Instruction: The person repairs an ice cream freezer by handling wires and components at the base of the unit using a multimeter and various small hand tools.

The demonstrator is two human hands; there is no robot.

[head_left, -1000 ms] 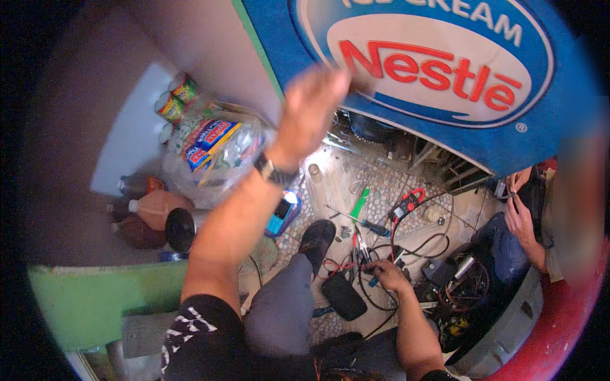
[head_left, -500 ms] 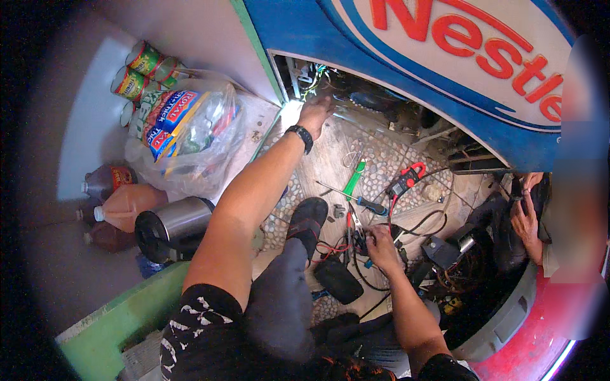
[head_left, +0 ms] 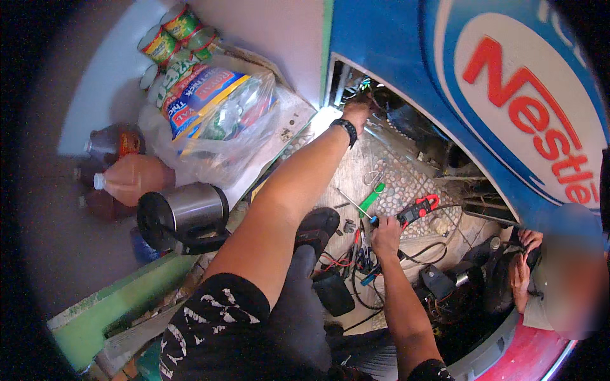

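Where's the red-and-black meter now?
The meter lies on the floor, right of centre in the head view, just right of the green tool and right hand.

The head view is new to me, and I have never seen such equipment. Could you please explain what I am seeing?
There is no machine here, only a person's two bare hands. The picture comes from a wide fisheye camera worn on the person's head, looking down, so its rim is dark and straight edges bend. The left hand, with a dark band on its wrist, reaches to the open base of a blue cabinet; what it touches is hard to see. The right hand is at the handle end of a screwdriver; I cannot tell whether it grips it. On the pebble-patterned floor are a green tool, a red-and-black clamp meter and a black case. The hands at far right are another person's.
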